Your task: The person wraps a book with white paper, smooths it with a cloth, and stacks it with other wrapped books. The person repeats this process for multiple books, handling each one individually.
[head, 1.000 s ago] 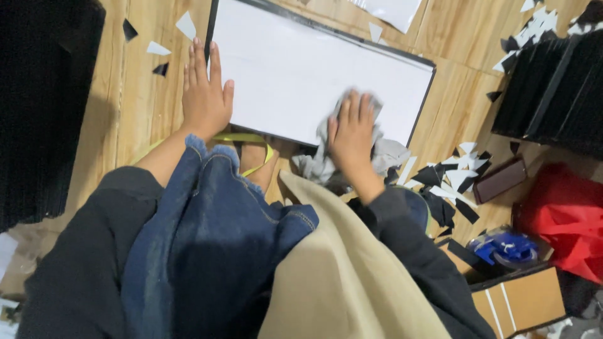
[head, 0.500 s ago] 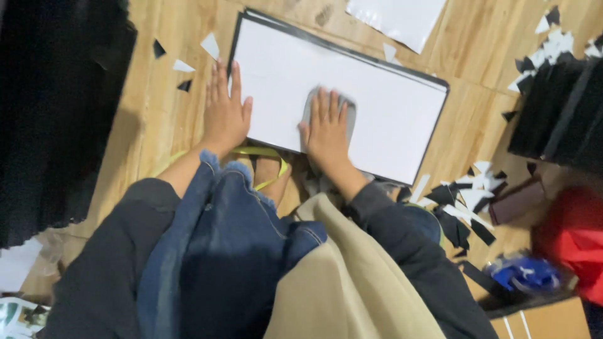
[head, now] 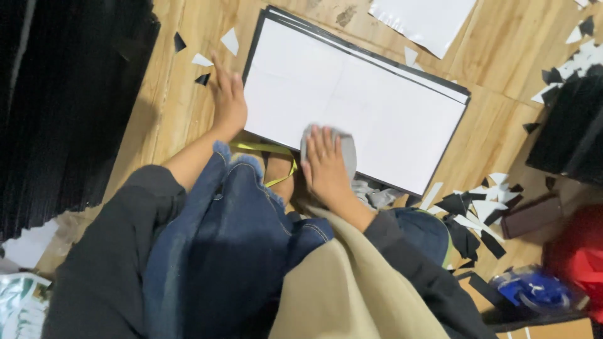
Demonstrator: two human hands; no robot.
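Observation:
A large white sheet with a black border lies flat on the wooden floor in front of me. My left hand rests flat on the floor, its fingers against the sheet's left edge. My right hand presses a grey cloth onto the sheet's near edge. More of the cloth bunches below the sheet by my right wrist.
A tall stack of black panels fills the left side, another black stack sits at right. Black and white paper scraps litter the floor. A second white sheet lies beyond. Blue tape roll and red object at lower right.
My right hand slid the cloth leftwards along the sheet's near edge, from its right part to near its middle. My left hand stayed at the sheet's left edge. The camera shifted.

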